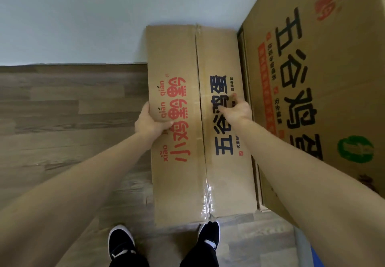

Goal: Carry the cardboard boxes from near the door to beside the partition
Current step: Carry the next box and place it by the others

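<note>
View from a head-worn camera looking straight down. Nearest, at the bottom edge, two black shoes with white trim, the left shoe (pixel 121 240) and the right shoe (pixel 210 235), stand on a grey-brown wood-plank floor (pixel 62 110). The toe of the right shoe is just at the near end of a long cardboard egg box (pixel 200 162), which lies on the floor running away from the person. Clear tape runs down its centre seam; red characters are printed on its left flap and dark blue characters on its right flap.

Two bare forearms reach forward over it. The left hand (pixel 148 120) grips the box's left edge, thumb on the top face and fingers curled down over the side. The right hand (pixel 237 110) rests on the top face near the right edge; its fingers are bent against the cardboard, and whether they hook over the edge cannot be told.

Just beside the box on the right stands a larger cardboard box (pixel 323 79), taller, printed with big black characters, a red strip and a green mark.

Beyond both, a pale wall (pixel 83 16) meets the floor; the long box's far end is against it.
</note>
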The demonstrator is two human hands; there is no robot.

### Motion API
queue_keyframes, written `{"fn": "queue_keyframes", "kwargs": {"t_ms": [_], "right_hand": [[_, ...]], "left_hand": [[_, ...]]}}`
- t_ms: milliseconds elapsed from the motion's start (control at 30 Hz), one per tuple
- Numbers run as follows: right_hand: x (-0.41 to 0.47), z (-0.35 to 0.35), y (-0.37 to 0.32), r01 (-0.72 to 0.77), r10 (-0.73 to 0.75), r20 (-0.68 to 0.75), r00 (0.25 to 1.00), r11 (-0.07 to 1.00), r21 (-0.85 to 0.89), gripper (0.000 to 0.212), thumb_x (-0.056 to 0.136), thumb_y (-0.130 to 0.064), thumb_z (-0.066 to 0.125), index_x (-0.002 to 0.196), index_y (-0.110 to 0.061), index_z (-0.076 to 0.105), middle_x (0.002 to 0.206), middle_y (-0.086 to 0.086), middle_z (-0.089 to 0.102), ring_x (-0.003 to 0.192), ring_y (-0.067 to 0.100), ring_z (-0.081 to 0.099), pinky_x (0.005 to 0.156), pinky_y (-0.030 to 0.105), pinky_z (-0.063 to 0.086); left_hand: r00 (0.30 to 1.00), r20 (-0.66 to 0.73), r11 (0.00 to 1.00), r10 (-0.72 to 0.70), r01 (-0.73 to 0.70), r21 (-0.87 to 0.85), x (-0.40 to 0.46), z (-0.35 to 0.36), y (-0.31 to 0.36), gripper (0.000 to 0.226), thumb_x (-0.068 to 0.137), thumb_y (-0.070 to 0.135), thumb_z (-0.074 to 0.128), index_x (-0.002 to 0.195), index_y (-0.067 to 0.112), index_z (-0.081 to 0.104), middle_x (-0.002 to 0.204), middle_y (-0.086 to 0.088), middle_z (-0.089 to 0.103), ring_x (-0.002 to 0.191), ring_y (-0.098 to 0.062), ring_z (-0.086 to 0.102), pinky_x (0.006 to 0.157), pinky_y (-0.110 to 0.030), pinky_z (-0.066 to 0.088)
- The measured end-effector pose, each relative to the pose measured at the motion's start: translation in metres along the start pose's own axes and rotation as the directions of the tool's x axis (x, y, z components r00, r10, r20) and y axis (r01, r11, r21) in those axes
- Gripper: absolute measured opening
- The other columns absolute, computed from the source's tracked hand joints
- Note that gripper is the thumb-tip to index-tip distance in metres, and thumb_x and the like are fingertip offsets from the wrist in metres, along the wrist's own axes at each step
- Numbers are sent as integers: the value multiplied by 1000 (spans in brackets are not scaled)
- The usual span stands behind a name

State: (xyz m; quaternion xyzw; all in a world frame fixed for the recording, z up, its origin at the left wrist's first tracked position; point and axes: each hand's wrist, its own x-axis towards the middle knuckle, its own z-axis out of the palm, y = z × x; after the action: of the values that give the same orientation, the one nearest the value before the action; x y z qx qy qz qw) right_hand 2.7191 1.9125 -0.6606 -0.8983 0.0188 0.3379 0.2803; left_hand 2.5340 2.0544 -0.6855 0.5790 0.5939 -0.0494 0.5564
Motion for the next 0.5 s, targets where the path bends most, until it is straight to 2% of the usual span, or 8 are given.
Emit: {"fn": "queue_keyframes", "kwargs": {"t_ms": [67, 133, 233, 300, 367, 433, 500], "right_hand": [[-2, 3, 5, 33, -32, 11, 999, 998, -58, 59, 95, -27, 69, 150, -24, 47, 139, 6, 61, 119, 25, 62, 89, 35, 51], [2, 4, 12, 53, -54, -11, 998, 993, -109, 50, 96, -26, 65, 144, -25, 53, 136, 6, 62, 117, 27, 63, 91, 35, 53], [4, 1, 18, 47, -49, -21, 999, 994, -95, 50, 98, -25, 63, 147, -25, 51, 137, 6, 62, 115, 25, 63, 84, 33, 52], [-3, -1, 17, 25, -24, 21, 999, 999, -41, 51, 99, -25, 62, 149, -24, 50, 136, 5, 63, 106, 19, 59, 79, 29, 47], [-15, -7, 15, -25, 21, 63, 998, 998, 63, 50, 99, -22, 62, 148, -23, 51, 136, 6, 64, 109, 20, 60, 88, 31, 51], [-31, -17, 8, -85, 71, 103, 992, 988, 129, 49, 98, -20, 65, 146, -17, 53, 136, 8, 64, 117, 24, 62, 103, 43, 52], [-54, -35, -6, -102, 84, 109, 990, 981, 166, 50, 97, -20, 67, 145, -16, 52, 136, 8, 63, 121, 27, 62, 103, 46, 53]], "left_hand": [[999, -39, 1000, 6, -6, 18, -1, 6, 1, 97, 74, 23, 88, 153, 32, 31, 141, -1, 58, 131, -29, 55, 105, -56, 48], [999, -35, 1000, 16, -16, 6, 3, 11, 2, 95, 74, 21, 88, 150, 35, 33, 137, 1, 61, 128, -28, 57, 104, -56, 48], [999, 6, 999, 40, -40, -1, 9, 13, 5, 86, 75, 15, 87, 144, 36, 40, 121, 5, 65, 121, -25, 60, 103, -54, 50], [998, 12, 998, 57, -57, 13, 7, 8, 7, 82, 76, 14, 85, 143, 34, 42, 122, 5, 65, 122, -25, 60, 103, -51, 50], [999, 5, 998, 54, -54, 42, -1, 1, 10, 77, 81, 14, 81, 146, 30, 43, 132, -1, 64, 125, -27, 59, 103, -50, 51], [1000, -2, 998, 20, -20, 67, -19, -9, 17, 70, 85, 16, 77, 146, 24, 45, 134, -6, 63, 123, -29, 61, 101, -49, 52], [1000, 8, 998, 13, -13, 62, -45, -26, 36, 63, 89, 17, 74, 145, 20, 48, 134, -8, 63, 119, -30, 63, 99, -48, 54]]}}
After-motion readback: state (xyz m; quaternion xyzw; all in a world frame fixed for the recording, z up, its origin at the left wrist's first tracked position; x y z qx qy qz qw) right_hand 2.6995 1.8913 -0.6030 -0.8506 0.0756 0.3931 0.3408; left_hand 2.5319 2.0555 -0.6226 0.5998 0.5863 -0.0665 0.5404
